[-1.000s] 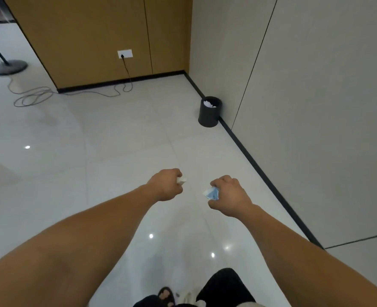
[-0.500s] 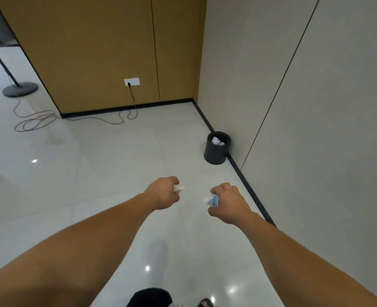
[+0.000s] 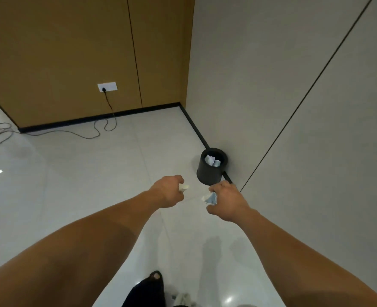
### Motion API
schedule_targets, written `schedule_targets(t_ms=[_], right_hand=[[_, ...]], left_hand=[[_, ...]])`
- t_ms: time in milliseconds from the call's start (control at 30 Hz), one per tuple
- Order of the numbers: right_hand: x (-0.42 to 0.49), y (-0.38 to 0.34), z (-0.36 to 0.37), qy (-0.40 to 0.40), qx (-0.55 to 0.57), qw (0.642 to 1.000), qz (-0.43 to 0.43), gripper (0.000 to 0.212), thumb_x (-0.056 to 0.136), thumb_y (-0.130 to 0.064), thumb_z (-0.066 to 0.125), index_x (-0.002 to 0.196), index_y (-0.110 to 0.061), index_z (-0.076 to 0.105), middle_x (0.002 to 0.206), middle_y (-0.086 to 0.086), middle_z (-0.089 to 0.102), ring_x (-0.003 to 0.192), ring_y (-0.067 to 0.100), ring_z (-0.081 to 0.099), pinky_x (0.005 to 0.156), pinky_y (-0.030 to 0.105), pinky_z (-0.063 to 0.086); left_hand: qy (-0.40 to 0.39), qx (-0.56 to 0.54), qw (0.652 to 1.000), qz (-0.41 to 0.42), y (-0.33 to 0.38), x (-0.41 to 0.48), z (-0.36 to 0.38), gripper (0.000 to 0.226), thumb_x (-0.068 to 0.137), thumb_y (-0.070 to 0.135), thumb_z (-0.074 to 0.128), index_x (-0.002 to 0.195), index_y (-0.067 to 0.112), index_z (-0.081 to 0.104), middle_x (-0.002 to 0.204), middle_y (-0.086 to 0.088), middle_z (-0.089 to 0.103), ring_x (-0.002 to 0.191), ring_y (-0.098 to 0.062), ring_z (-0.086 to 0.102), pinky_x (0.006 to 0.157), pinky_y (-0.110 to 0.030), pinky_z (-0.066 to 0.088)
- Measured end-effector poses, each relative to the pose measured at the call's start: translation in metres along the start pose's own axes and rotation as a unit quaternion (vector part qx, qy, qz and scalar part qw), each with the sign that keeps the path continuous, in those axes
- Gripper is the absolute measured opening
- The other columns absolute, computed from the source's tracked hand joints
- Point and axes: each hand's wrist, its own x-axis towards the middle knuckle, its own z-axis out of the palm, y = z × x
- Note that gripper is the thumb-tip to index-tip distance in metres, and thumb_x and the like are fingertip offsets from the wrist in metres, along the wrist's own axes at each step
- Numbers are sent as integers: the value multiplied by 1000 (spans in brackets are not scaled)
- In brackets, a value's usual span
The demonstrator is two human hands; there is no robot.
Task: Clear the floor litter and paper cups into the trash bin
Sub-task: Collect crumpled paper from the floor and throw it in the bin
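Observation:
A black round trash bin point(image 3: 207, 173) stands on the floor against the grey wall, with crumpled white paper point(image 3: 210, 160) inside. My left hand point(image 3: 168, 191) is closed around a small white scrap of litter point(image 3: 183, 187) that pokes out of the fist. My right hand point(image 3: 226, 201) grips a crumpled blue and white piece of litter point(image 3: 211, 198). Both hands are held out in front of me, just short of the bin. The right hand sits directly below the bin in the view.
A grey wall point(image 3: 294, 107) runs along the right with a black skirting. A wooden wall point(image 3: 61, 52) ahead carries a white socket point(image 3: 107, 87); its cable point(image 3: 90, 135) trails across the glossy tiled floor to the left. My feet show at the bottom edge.
I have walked toward the bin: it now appears larger and lower in view, close above my hands. Both hands stay closed on their litter.

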Motion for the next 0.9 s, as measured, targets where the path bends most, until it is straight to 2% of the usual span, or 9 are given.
schedule_targets(t_ms=[200, 333, 500, 733, 900], right_hand=[[101, 6, -38, 21, 22, 999, 41, 66, 80, -38, 69, 140, -23, 45, 139, 1, 40, 128, 23, 35, 102, 32, 37], [172, 33, -54, 15, 24, 997, 69, 66, 80, -40, 68, 139, -24, 45, 139, 2, 41, 125, 24, 37, 101, 32, 38], [269, 81, -86, 18, 40, 995, 86, 66, 80, -40, 68, 139, -22, 44, 137, 3, 42, 123, 25, 39, 99, 31, 39], [374, 132, -141, 8, 46, 994, 99, 65, 82, -39, 67, 140, -21, 45, 138, 5, 41, 124, 26, 38, 103, 31, 37], [440, 154, -142, -6, 56, 989, 134, 67, 81, -39, 70, 140, -21, 45, 138, 4, 40, 123, 25, 38, 98, 30, 38]], left_hand=[[-12, 26, 998, 53, 23, 122, -62, 48, 89, 23, 62, 135, 17, 48, 126, -9, 57, 104, -25, 58, 85, -30, 47], [-44, 34, 996, 76, 45, 204, -73, 46, 88, 22, 62, 132, 17, 49, 127, -10, 57, 107, -27, 58, 91, -34, 48], [-44, 49, 995, 70, 72, 304, -93, 47, 89, 26, 61, 133, 17, 48, 127, -10, 57, 107, -28, 58, 91, -35, 49], [-47, 55, 994, 83, 107, 424, -129, 50, 89, 24, 60, 136, 18, 46, 129, -10, 57, 111, -28, 56, 91, -32, 47], [-86, 61, 989, 106, 116, 518, -128, 50, 89, 24, 61, 137, 18, 46, 132, -9, 56, 115, -26, 55, 92, -28, 43]])
